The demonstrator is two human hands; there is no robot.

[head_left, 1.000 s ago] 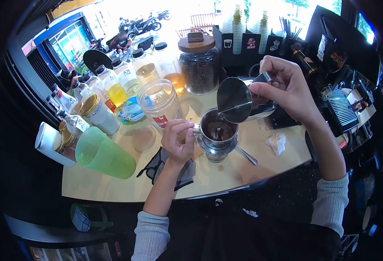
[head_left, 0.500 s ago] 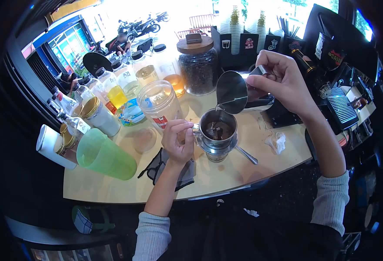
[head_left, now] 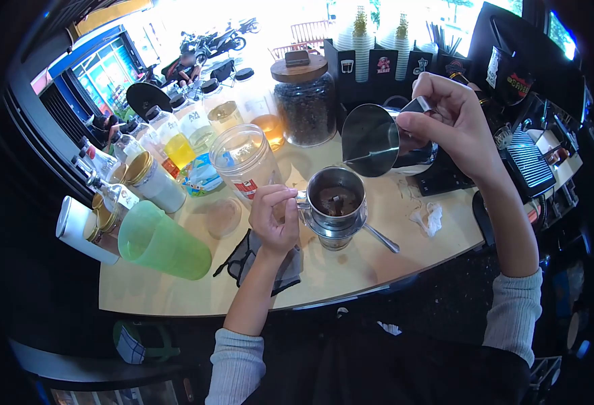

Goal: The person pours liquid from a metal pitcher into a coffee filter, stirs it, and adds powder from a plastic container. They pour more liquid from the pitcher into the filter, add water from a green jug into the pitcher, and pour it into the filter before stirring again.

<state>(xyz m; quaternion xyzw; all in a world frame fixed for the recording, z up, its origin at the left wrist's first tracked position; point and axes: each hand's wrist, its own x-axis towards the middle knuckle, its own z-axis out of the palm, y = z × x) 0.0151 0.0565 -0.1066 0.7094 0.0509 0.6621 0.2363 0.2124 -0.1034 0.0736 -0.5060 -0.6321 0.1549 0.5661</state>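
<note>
My right hand [head_left: 443, 121] grips the handle of a shiny metal milk pitcher [head_left: 372, 143], tilted with its spout toward the left. No stream shows from the spout at this moment. Just below and left of the pitcher stands a metal drip coffee filter [head_left: 336, 219], with dark wet coffee inside. It rests on a glass [head_left: 335, 242], mostly hidden beneath it. My left hand [head_left: 274, 214] pinches the small side handle of the filter. A metal spoon handle [head_left: 383, 239] sticks out to the right of the glass.
Left of the filter stand a clear plastic jar [head_left: 246, 158] and a green tumbler [head_left: 165, 239]. A dark cloth [head_left: 270, 266] lies near the table edge. Behind are several syrup bottles [head_left: 182, 145] and a coffee bean jar [head_left: 304, 101]. Crumpled tissue [head_left: 432, 219] lies at right.
The pitcher has moved slightly right and tipped back a little, and the thin stream of water from its spout has stopped. My left hand stays on the filter handle.
</note>
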